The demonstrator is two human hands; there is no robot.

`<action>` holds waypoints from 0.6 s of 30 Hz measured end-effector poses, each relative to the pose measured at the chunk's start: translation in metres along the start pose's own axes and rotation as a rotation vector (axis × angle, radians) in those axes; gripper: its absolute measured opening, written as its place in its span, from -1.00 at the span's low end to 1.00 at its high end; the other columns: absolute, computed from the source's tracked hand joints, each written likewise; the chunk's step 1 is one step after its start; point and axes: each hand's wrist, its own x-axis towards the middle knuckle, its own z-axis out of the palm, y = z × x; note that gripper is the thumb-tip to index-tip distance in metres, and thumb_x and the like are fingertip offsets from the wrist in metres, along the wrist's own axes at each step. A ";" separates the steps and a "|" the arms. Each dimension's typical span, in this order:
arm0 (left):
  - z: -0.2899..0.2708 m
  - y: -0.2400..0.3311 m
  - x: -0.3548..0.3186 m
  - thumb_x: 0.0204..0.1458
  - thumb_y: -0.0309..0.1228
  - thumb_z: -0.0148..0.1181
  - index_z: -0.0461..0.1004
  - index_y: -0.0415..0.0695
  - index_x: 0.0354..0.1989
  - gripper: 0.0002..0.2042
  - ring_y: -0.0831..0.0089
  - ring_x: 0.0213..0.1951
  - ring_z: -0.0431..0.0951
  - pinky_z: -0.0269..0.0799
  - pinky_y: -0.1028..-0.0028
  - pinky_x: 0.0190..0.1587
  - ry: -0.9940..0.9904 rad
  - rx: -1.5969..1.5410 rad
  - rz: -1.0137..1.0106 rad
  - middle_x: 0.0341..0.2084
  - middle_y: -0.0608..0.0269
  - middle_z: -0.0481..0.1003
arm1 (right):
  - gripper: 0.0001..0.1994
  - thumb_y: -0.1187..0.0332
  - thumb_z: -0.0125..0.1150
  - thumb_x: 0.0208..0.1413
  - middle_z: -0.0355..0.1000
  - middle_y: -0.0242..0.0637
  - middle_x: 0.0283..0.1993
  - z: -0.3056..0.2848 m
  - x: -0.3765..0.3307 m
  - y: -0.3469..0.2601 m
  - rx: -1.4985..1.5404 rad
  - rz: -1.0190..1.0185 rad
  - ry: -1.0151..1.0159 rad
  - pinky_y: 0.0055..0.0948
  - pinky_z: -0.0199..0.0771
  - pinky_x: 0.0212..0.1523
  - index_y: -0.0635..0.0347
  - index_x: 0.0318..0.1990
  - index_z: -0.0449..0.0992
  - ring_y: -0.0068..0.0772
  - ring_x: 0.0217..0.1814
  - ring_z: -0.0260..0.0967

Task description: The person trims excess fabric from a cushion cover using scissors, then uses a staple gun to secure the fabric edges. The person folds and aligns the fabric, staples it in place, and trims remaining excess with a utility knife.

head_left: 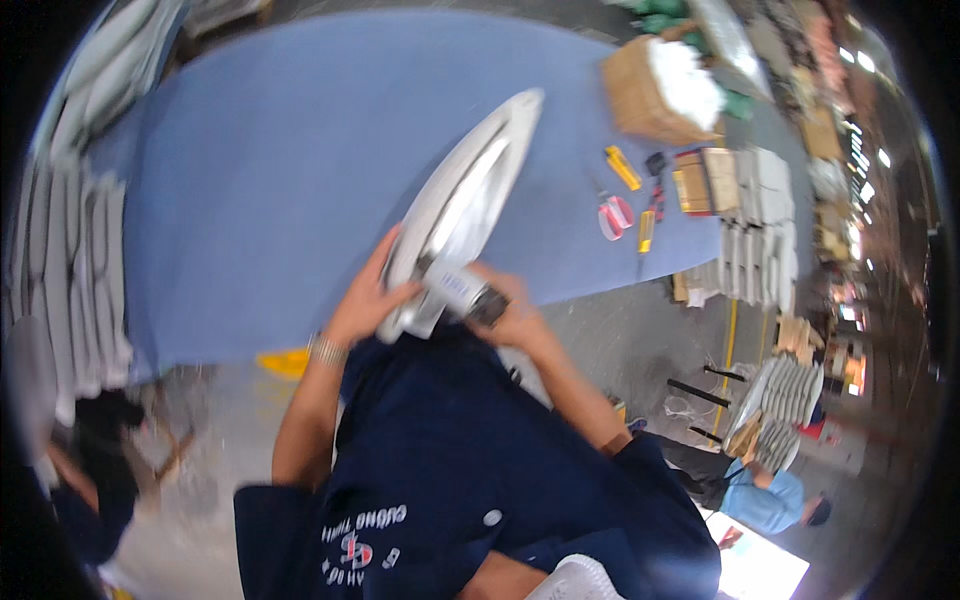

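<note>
Both hands, left (362,300) and right (515,315), grip a long, pointed, seemingly glossy white panel (465,205).

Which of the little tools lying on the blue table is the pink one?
The pink tool lies on the blue table between two yellow tools: one above it, one to its right. It is rounder; they are long and thin.

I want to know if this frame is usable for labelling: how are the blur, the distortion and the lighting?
Head view: strong fisheye bending, so the blue table curves toward a black rim; motion blur softens the whole frame, including the left hand, the right hand and the long white pointed piece they hold; glare streaks its glossy face; lamps at the right edge are blown out.
</note>
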 end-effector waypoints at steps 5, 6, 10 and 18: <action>0.005 0.003 -0.001 0.08 -0.22 0.38 -0.17 -0.21 0.57 -0.01 0.07 0.50 0.12 0.08 0.24 0.48 -0.012 0.177 -0.063 0.49 -0.24 0.07 | -0.56 0.46 0.39 -0.14 0.59 0.06 -0.18 -0.010 0.018 -0.047 -0.030 0.164 -0.146 -0.18 0.56 -0.08 0.16 0.00 0.56 0.19 -0.05 0.58; 0.008 0.007 0.000 0.10 -0.19 0.36 -0.17 -0.24 0.57 -0.01 0.00 0.51 0.09 0.06 0.23 0.49 -0.007 0.210 -0.090 0.48 -0.30 0.05 | -0.59 0.45 0.41 -0.09 0.60 0.00 -0.17 -0.010 0.018 -0.047 -0.031 0.148 -0.139 -0.23 0.56 -0.08 0.19 0.01 0.57 0.07 -0.08 0.60; 0.012 0.025 0.000 0.15 -0.13 0.29 -0.17 -0.32 0.54 -0.04 -0.13 0.50 0.06 0.08 0.20 0.50 -0.026 0.328 -0.216 0.47 -0.40 0.02 | -0.66 0.41 0.46 0.03 0.63 -0.14 -0.18 -0.009 0.016 -0.046 -0.061 0.075 -0.110 -0.35 0.57 -0.11 0.25 -0.01 0.59 -0.20 -0.15 0.64; 0.008 0.044 0.000 0.16 -0.13 0.24 -0.19 -0.30 0.55 -0.06 -0.17 0.35 0.33 0.34 0.10 0.33 -0.094 0.497 -0.336 0.46 -0.34 0.08 | -0.69 0.42 0.49 0.01 0.62 -0.17 -0.22 -0.006 0.003 -0.047 -0.053 0.081 -0.085 -0.36 0.56 -0.18 0.25 -0.08 0.60 -0.19 -0.22 0.63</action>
